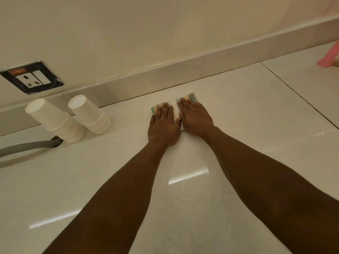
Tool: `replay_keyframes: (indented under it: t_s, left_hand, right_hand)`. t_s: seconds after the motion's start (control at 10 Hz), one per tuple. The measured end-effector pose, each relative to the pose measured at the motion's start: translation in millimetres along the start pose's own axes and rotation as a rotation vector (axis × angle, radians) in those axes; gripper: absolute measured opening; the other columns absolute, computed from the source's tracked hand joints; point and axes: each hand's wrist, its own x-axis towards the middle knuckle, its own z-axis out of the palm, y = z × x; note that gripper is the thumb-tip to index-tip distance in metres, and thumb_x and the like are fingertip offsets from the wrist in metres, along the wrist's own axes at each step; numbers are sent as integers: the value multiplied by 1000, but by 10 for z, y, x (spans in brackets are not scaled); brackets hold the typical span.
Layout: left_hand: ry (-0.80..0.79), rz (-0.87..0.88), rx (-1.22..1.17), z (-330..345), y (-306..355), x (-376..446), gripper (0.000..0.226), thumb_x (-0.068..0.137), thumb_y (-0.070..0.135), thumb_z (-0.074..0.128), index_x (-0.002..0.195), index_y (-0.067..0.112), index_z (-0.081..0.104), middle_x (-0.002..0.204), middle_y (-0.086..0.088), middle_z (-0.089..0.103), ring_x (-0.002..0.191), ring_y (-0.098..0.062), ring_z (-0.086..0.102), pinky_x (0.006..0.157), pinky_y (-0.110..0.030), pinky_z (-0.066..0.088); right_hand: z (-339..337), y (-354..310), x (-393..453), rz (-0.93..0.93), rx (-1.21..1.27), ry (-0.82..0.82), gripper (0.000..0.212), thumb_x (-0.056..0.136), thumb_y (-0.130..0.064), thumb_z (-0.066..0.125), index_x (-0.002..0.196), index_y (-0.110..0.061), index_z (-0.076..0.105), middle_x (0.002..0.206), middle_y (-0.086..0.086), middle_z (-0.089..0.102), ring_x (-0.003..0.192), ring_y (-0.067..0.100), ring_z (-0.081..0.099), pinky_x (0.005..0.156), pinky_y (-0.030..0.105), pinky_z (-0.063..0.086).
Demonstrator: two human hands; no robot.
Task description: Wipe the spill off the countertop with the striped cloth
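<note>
The striped cloth (190, 97), white with green and peach bands, lies flat on the pale speckled countertop (229, 147) near the back upstand. My left hand (163, 125) and my right hand (195, 119) press down on it side by side, palms flat, fingers pointing away from me. Most of the cloth is hidden under the hands; only its far edge and left end show. I cannot make out a spill on the glossy surface.
Two stacks of upturned white paper cups (55, 121) (89, 114) stand at the left. A grey corrugated hose (27, 146) enters a hole beside them. A wall socket (31, 77) sits above. A pink object (328, 57) is at the far right.
</note>
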Motion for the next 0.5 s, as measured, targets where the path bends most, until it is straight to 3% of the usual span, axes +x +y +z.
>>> replay_keyframes:
  t_s: [0.4,0.5]
  left_hand:
    - [-238,22,34,-356,-53,216,68,101,50,18,154,14,-3,163,-7,-8,150,-23,-7,122,-40,1]
    - [-153,55,121,-558,-146,28,67,100,51,17,154,16,-2,164,-7,-1,150,-22,2,120,-41,3]
  right_hand:
    - [-200,-66,223,53,-39,-214,58,104,-32,25,154,-14,1,164,6,-3,150,24,-3,120,41,2]
    - [-464,-195,156,29,-90,-154,63,103,-37,29,154,-14,1,163,11,0,150,28,1,120,42,4]
